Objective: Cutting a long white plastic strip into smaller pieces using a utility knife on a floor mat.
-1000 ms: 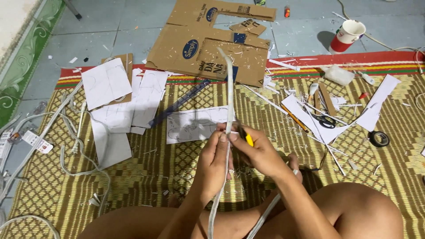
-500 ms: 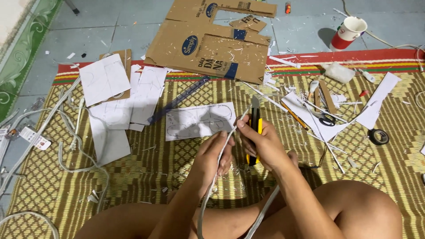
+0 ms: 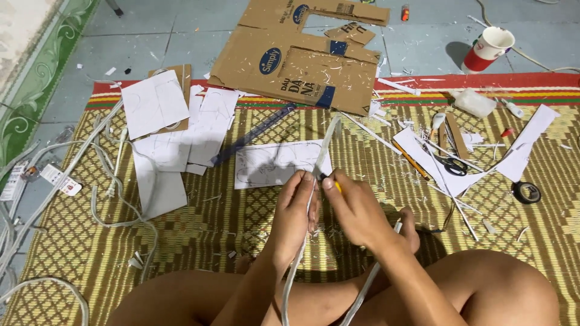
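White strip (image 3: 323,151) over woven mat (image 3: 241,235), tiled floor (image 3: 151,30) beyond.

Both forearms rise from the lower edge and converge at the centre of the view. The left hand (image 3: 294,208) is raised with fingers curled and fingertips pinched together at the top. The right hand (image 3: 357,211) lies just beside it, back upward, fingers closed, thumb and forefinger meeting the left fingertips. Bare knees flank the arms.
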